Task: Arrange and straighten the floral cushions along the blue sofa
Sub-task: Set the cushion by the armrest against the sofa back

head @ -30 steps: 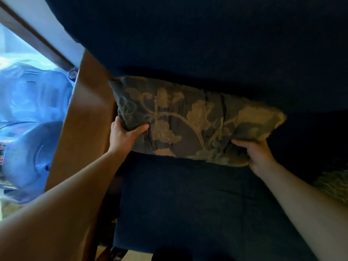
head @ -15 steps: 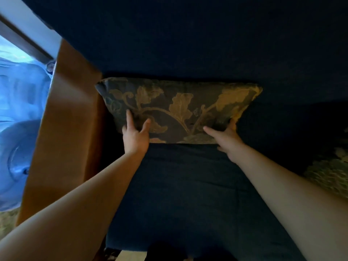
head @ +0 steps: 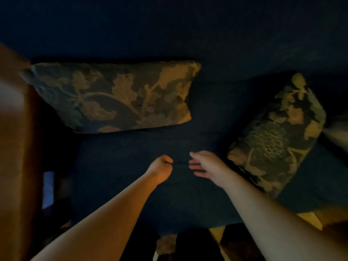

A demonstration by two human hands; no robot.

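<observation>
A dark floral cushion (head: 116,97) with gold leaves stands against the back of the blue sofa (head: 188,34), at its left end beside the armrest. A second floral cushion (head: 278,134) lies tilted on the seat to the right. My left hand (head: 162,168) hovers over the seat with its fingers curled shut, holding nothing I can make out. My right hand (head: 207,164) is beside it, fingers spread, just left of the tilted cushion. Neither hand touches a cushion.
A brown wooden armrest (head: 15,129) runs down the left edge. Yellow floor (head: 308,217) shows below the seat's front edge at the lower right. The scene is dim.
Both hands have let go of the left cushion and drawn back over the seat. The view has swung right, bringing the second cushion into sight.
</observation>
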